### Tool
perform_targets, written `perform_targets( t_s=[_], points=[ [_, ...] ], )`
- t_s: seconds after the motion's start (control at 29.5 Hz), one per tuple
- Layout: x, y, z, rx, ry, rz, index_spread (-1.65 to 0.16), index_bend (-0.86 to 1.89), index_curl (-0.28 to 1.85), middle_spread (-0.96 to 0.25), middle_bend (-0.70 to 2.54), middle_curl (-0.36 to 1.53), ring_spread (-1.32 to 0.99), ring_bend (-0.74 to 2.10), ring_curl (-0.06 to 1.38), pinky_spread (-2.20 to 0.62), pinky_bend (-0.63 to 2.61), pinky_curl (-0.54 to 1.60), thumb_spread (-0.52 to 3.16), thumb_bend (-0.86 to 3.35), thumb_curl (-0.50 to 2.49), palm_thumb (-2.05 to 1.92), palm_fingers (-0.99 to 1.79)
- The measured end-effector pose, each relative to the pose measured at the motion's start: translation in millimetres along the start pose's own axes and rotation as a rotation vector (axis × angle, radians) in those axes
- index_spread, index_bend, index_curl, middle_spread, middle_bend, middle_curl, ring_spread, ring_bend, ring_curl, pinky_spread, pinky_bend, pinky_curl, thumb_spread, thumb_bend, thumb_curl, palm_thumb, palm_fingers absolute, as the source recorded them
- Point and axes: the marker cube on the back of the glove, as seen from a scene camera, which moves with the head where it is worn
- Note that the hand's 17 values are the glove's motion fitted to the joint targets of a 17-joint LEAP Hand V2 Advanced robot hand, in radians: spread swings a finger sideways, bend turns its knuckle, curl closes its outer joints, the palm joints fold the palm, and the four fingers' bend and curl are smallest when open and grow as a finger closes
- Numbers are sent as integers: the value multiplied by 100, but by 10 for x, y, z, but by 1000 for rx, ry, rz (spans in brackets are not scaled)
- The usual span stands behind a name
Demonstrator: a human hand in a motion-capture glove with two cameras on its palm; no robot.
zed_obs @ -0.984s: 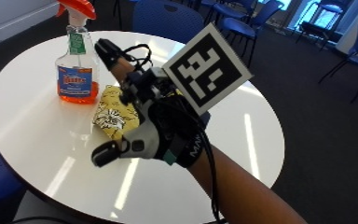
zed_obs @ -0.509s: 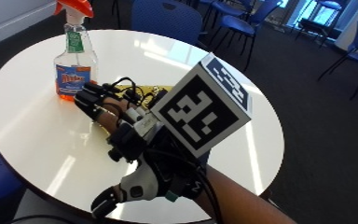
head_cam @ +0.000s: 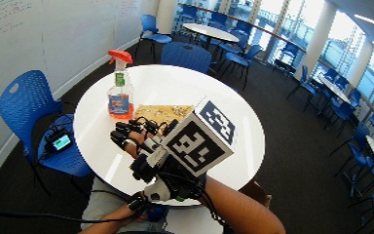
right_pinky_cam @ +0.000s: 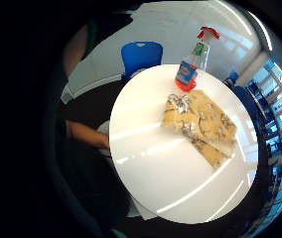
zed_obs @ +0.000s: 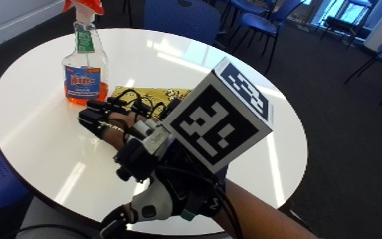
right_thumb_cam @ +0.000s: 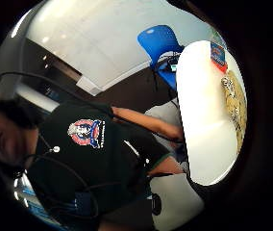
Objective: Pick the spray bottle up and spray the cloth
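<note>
Round and white, the counter carries at upper left a rigid, slick, part-full spray bottle, best taken at its narrow neck, beside the soft cloth; the right hand hovers, fingers extended and apart.

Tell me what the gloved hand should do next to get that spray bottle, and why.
Probably reach further forward toward the spray bottle and open the fingers around its body. The right hand hovers above the table short of the bottle, holding nothing, while the bottle stands upright beside the yellow cloth, untouched.
</note>
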Motion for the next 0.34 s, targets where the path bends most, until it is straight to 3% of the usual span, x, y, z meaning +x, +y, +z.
perform_targets(
  t_s=[0.34],
  points=[
    [-18, 44, 99, -47, -15, 4, -42, 17, 28, -7, 22, 34, -3, 25, 28, 24, 20, 32, 87, -3, 33, 47, 30]
  ],
)
